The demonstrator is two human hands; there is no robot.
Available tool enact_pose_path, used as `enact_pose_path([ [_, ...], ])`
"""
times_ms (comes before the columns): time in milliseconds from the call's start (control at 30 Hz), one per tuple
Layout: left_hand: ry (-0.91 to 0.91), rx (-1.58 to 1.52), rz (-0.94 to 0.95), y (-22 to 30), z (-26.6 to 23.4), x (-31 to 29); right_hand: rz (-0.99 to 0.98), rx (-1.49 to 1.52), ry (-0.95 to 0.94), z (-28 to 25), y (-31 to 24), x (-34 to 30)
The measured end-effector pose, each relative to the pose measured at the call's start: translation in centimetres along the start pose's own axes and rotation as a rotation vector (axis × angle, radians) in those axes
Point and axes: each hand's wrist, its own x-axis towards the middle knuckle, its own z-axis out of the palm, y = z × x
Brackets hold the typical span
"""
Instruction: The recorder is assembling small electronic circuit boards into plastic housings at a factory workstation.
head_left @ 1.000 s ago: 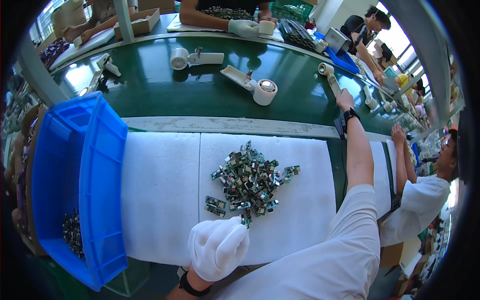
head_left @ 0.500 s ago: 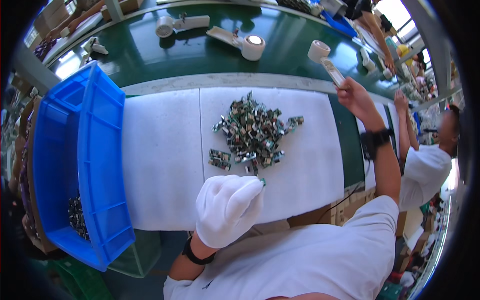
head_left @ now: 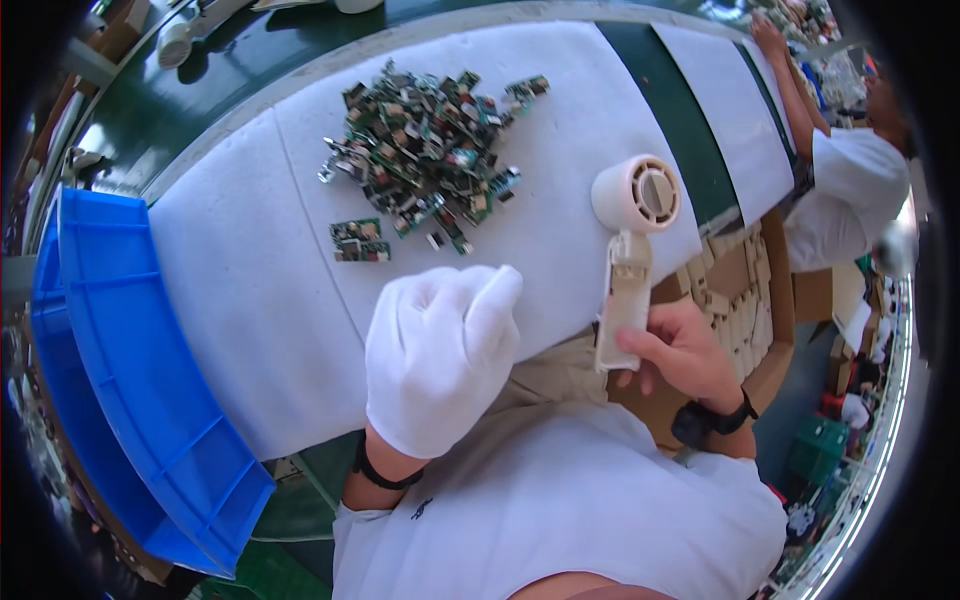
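My right hand (head_left: 690, 352), bare, grips the lower end of a white handheld fan (head_left: 637, 195) near the right edge of the table. The fan's round head is up, and its handle lies open like a shallow trough. My left hand (head_left: 440, 350), in a white glove, is closed in a pinch in front of the table. A green circuit board edge showed at its fingertips a moment ago; the fingers hide it now. Ahead of the glove lies a heap of small circuit boards (head_left: 420, 150), with a few loose boards (head_left: 360, 241) beside it on the white sheet (head_left: 250, 290).
At the left stands a blue plastic bin (head_left: 150, 350). An open carton (head_left: 775, 340) of pale handle-like parts sits low at the right, close to my right hand. Beyond the sheet runs a green conveyor (head_left: 260, 60). Another person (head_left: 850, 190) works at the far right.
My right hand has brought the fan from over the conveyor back toward my body. My left hand remains closed, its board no longer visible. The view has shifted to the right and downward.
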Motion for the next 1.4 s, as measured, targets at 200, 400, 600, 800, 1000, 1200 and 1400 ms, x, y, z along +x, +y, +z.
enact_pose_path([
  [200,-0.032,-0.029,-0.094,0.2,-0.1,-0.1,-0.602,-0.701,0.440,1.8,-0.1,1.0],
  [400,-0.057,0.025,-0.045,0.0,-0.2,-0.7,-0.854,-0.653,0.479,1.9,-1.5,2.0],
  [600,-0.092,0.130,0.056,0.7,-0.4,-0.6,-1.021,-0.772,0.419,0.8,-1.4,2.8],
  [800,-0.224,0.185,0.009,2.6,-1.7,-0.8,-1.107,-0.829,0.304,-0.3,-1.7,3.6],
  [1000,-0.182,0.053,-0.084,3.0,-1.9,-1.0,-1.193,-0.721,0.242,-1.1,-1.1,4.9],
  [1200,-0.245,-0.430,-0.227,4.7,-0.6,0.4,-1.316,-0.795,0.362,-0.9,-0.8,5.0],
  [1400,-0.366,-0.648,-0.133,3.9,0.8,0.1,-1.136,-0.445,0.439,0.7,-0.6,4.7],
])
